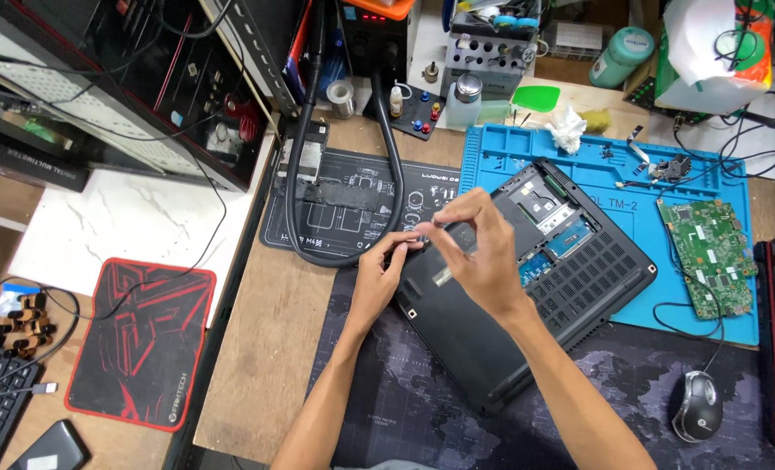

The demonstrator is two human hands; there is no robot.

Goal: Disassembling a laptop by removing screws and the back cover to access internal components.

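Nearest, a dark desk mat [422,409] under both forearms, with a mouse [696,406] off to the right. Next up, an upturned black laptop [483,348] lying askew, half on that mat and half on the blue silicone work mat [492,152], bottom cover partly off and boards showing. Left hand [379,278] curled at the upper left corner of the case, fingertips pinched together; right hand [483,252] just above it, thumb and forefinger closed on something tiny (a screw or clip, too small to tell). Probably light and slippery, easily dropped, so best pinched at the tips. Laptop itself likely stiff yet fragile where opened; better held by the plastic edges than by the exposed boards. Farther right, a loose green circuit board [707,257]. Beyond, a thick black hose [387,130] looping over a dark printed mat [352,209], then bottles and tool racks.
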